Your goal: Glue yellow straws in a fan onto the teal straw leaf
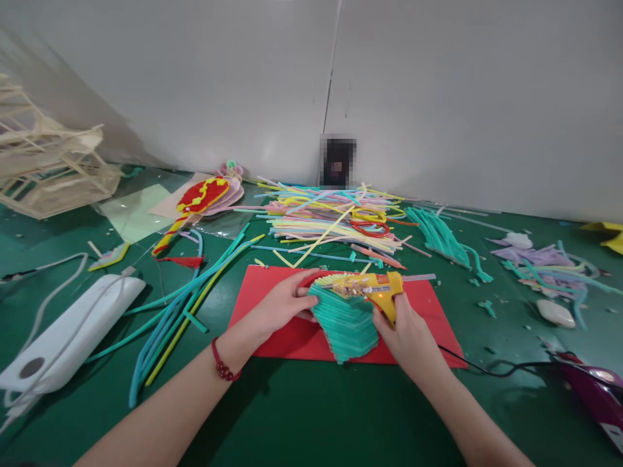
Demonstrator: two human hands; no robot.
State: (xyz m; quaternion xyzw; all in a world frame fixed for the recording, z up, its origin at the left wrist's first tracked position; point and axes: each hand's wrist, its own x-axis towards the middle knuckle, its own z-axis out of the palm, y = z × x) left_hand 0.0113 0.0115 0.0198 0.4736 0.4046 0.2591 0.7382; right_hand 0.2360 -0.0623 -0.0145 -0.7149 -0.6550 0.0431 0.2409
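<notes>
My right hand (406, 327) is wrapped round the handle of a yellow glue gun (387, 292), whose small orange light is lit. A clear glue stick (419, 277) sticks out of its back, and its nozzle points left. My left hand (287, 301) grips the left edge of a teal piece built of pipe cleaners laid in bent rows (345, 327), with pale yellow rows along its top. The nozzle lies over those top rows; whether it touches them I cannot tell. Under the piece is a red sheet (287, 347).
Behind the sheet lies a heap of pastel pipe cleaners (331, 224), with a teal bundle (440, 237) to its right. A red-and-yellow fan shape (204, 196), a white power strip (73, 337) and loose pipe cleaners (170, 318) are left. A black cord (506, 373) crosses the right side.
</notes>
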